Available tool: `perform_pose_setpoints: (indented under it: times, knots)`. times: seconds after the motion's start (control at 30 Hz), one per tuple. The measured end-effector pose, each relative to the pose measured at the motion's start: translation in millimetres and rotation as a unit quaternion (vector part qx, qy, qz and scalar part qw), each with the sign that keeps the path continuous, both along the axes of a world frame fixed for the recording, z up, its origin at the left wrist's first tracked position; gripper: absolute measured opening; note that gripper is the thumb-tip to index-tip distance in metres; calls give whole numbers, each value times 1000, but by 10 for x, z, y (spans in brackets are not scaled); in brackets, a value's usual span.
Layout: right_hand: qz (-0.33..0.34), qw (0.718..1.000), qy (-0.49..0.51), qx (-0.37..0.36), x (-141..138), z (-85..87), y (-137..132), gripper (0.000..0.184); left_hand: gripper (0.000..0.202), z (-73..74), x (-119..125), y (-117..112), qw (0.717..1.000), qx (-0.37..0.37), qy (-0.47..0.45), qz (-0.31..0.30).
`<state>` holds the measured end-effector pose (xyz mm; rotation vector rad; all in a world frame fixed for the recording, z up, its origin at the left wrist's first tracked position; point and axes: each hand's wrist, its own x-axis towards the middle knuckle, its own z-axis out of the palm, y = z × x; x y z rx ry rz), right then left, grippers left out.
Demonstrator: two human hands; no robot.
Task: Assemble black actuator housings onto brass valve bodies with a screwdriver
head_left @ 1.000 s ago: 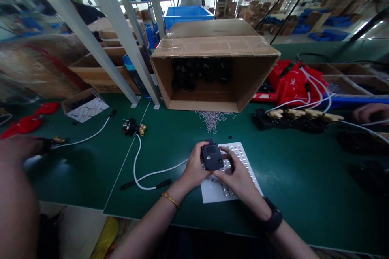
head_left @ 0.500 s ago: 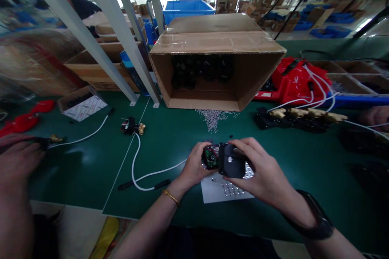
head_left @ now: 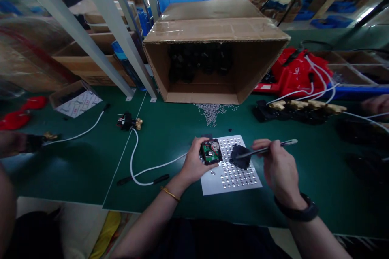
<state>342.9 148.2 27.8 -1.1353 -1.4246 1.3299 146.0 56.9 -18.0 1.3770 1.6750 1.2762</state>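
Observation:
My left hand point(head_left: 194, 164) grips a small black device point(head_left: 210, 152) whose lid is off, so a green circuit board and a metal disc show inside. It rests on a white perforated tray point(head_left: 234, 176) on the green table. My right hand point(head_left: 278, 168) is closed around a thin pen-like tool point(head_left: 267, 149) that points left. The black cover point(head_left: 240, 157) lies on the tray at the tool's tip. A white cable point(head_left: 152, 168) runs left from the device.
An open cardboard box point(head_left: 212, 36) on its side holds several black parts. Small pins point(head_left: 212, 111) lie spilled before it. Brass-tipped black units point(head_left: 299, 109) and a red bin point(head_left: 294, 77) sit right. Another person's hand point(head_left: 12, 143) is at the left edge.
The black cover came off the device and now lies on the tray. My right hand moved right and now holds a thin tool. The circuit board is exposed.

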Motion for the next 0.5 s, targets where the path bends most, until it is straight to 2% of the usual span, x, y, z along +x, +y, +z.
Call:
perform_pose_setpoints:
  times: [0.03,0.1,0.17,0.23,0.33,0.5]
  knots:
    - [14,997,48,-61,-53,59,-19,45,71,-2,-1,-2,1000,0,2,-1]
    - [67,972,122,-191,-167,144,-67,39,72,-7,-2,-5,1000,1,-1,-2]
    - [99,949,153,-259,-272,180,-116,30,71,-7,-1,-5,1000,2,-8,-4]
    - [91,948,162,-256,-353,173,-147,30,70,0,0,-4,1000,1,-14,-8]
    - [79,967,145,-195,-421,131,-155,27,70,19,-2,2,1000,-5,-19,-10]
    - [126,976,112,-138,-464,114,-154,20,72,33,-11,7,1000,-12,-25,-6]
